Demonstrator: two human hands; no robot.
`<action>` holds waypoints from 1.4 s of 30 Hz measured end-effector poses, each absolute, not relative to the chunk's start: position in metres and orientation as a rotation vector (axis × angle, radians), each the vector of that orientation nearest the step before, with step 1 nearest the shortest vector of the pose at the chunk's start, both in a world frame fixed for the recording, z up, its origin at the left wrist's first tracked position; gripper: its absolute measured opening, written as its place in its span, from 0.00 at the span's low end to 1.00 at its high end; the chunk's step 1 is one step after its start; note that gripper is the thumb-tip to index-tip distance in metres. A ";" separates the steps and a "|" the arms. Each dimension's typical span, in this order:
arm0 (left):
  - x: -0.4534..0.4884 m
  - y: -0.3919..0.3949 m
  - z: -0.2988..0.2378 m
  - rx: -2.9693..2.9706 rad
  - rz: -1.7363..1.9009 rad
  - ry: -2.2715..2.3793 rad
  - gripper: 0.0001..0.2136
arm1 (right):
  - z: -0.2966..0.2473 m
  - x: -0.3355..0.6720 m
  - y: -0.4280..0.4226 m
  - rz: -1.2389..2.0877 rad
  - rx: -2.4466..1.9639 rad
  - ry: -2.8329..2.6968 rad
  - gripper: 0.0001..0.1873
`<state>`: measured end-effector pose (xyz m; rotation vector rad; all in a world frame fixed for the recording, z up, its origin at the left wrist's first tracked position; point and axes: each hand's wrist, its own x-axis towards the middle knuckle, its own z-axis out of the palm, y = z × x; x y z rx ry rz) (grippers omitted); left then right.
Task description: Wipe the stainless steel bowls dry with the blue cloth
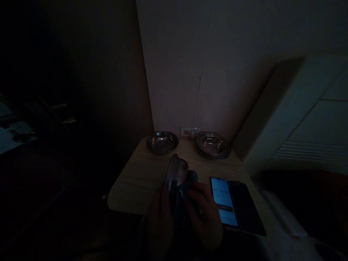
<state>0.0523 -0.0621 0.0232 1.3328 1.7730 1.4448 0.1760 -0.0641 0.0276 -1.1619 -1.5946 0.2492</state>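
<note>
Two bare hands come first, low in the view: the left hand (160, 217) is closed on the lower left edge of a metal bowl (176, 168), and the right hand (205, 214) has its fingers bunched around a blue-green cloth (192, 177). That bowl is tilted up on its side over the front middle of the table, between the hands, with the cloth against its right side. Light is so poor that I can't be sure how the left fingertips sit on the metal, or whether the bowl touches the tabletop.

Behind everything rises a plain pale wall (174, 72), with a thin line running down it. To the right leans a large light-coloured panelled piece (312, 119), slatted near its lower part. Below stands the pale wood-look table (133, 181), its near left corner rounded. On its back right part sits a stack of metal dishes (214, 145), nested and upright; on its back left part rests a shallow metal dish (163, 142), facing up, well apart from the stack. Just beside the right hand lies a phone (224, 201), its screen lit with digits, and a dark cover (247, 206) spreads flat to its right. Smallest, a wall socket (190, 132) with a red switch (186, 132) shows between the dishes.
</note>
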 end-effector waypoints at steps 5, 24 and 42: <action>0.054 -0.058 0.035 1.201 1.372 1.829 0.20 | 0.035 0.174 -0.051 0.280 -1.147 -1.586 0.13; 0.049 -0.051 0.035 1.082 1.374 1.880 0.16 | 0.048 0.166 -0.036 0.312 -1.084 -1.696 0.14; 0.058 -0.063 0.009 1.381 1.409 1.866 0.16 | 0.063 0.182 -0.033 0.302 -1.165 -1.731 0.13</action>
